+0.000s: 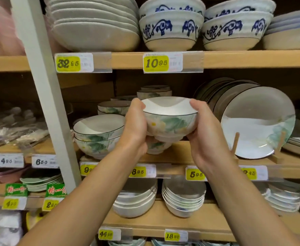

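Both thumbs hook over the dark-lined rim of a leaf-painted bowl (170, 121). The left hand (136, 126) cups its left wall and the right hand (207, 134) its right wall, and the other fingers curl underneath, mostly hidden. The bowl is upright and level in front of the middle shelf (177, 153), a pale wooden board. Its foot is just above a smaller matching bowl (156, 147) standing on that board; whether the two touch cannot be told.

To the left on the same board is a stack of larger bowls (97, 132) with the same green leaf pattern, and more bowls stand behind it. To the right a matching plate (257, 121) leans upright in a wooden stand, with dark-rimmed plates ranked behind it. Yellow price tags (195, 174) run along the shelf edge.

The upper shelf (128, 60) carries blue-patterned bowls (170, 31) and stacked grey dishes. The shelf below holds shallow white bowls (183, 197). A white upright post (44, 89) divides this bay from the shelving on the left.
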The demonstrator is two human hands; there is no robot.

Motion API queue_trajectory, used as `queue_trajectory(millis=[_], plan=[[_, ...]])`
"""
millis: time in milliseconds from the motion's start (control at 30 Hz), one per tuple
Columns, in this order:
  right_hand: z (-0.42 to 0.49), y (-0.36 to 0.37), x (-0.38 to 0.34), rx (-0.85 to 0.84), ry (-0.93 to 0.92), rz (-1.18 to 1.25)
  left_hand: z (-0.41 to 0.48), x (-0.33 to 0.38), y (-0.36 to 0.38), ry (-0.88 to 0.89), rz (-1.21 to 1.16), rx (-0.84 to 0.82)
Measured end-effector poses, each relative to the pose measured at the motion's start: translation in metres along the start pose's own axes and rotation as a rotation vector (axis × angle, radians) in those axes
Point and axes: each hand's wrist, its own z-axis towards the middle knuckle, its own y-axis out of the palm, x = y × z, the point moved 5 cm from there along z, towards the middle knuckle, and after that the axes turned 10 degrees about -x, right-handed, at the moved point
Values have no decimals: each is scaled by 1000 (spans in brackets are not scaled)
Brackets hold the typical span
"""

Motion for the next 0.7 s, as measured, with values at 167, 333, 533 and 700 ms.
queue_trajectory(millis=[167, 333, 533, 700], plan=[[32, 3, 2, 122, 107, 156, 7, 19, -12, 128, 343, -154], [65, 4, 11, 128, 147, 80, 19, 25, -32, 137, 438, -288], [79, -2, 29, 196, 151, -67, 38, 17, -47, 142, 633, -197], [80, -13, 48, 240, 215, -142, 50, 8, -53, 95, 772, -193]])
